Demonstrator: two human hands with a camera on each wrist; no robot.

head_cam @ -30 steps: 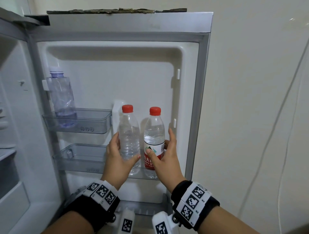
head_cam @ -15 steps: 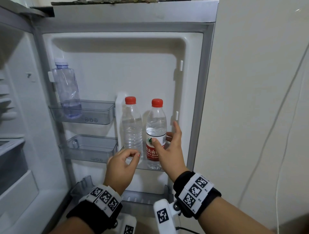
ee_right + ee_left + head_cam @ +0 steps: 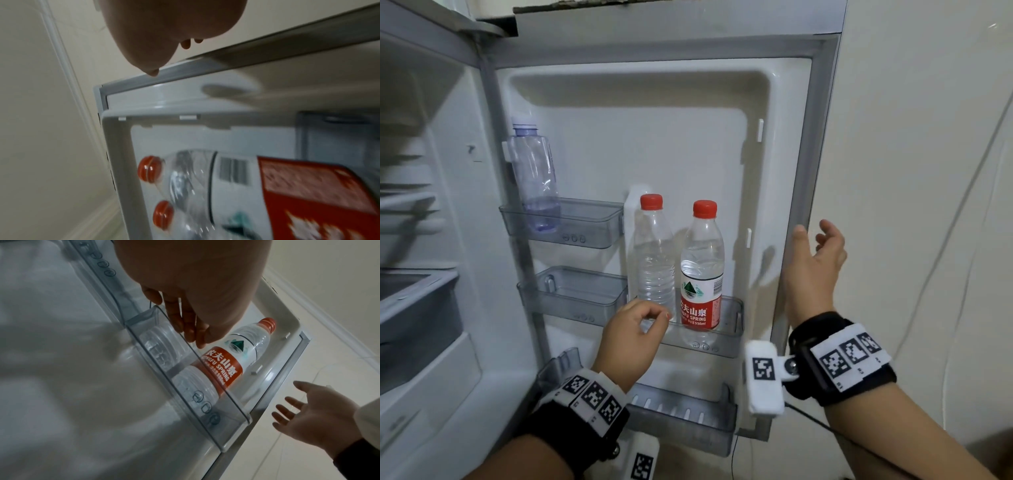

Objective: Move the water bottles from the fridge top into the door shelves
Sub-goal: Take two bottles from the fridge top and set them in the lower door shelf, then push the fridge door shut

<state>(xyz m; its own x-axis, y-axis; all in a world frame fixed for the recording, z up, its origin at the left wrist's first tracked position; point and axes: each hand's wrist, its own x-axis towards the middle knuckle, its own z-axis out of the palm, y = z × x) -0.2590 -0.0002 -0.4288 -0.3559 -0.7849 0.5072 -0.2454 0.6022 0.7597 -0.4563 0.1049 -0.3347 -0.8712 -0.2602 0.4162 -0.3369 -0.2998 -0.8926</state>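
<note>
Two clear, red-capped water bottles stand upright side by side in the right-hand door shelf (image 3: 736, 318): an unlabelled bottle (image 3: 654, 253) on the left and a red-labelled bottle (image 3: 702, 267) on the right. My left hand (image 3: 633, 329) hovers in front of the shelf below the unlabelled bottle, its fingers loosely curled and holding nothing. In the left wrist view its fingers (image 3: 191, 331) hang by the shelf rim (image 3: 205, 402), next to the labelled bottle (image 3: 222, 368). My right hand (image 3: 815, 253) is open with fingers spread, right of the bottles at the door's edge.
A taller bluish bottle (image 3: 534, 178) stands in the upper left door shelf (image 3: 565, 222). Below it is another left shelf (image 3: 571, 294), and a bottom door shelf (image 3: 681, 411). Fridge drawers (image 3: 414, 308) lie to the left; a wall (image 3: 928, 171) with a cable is to the right.
Both hands have let go of the bottles. The left hand drew back and down from the unlabelled one. The right hand swung right to the door's edge. Both bottles stayed standing in the shelf.
</note>
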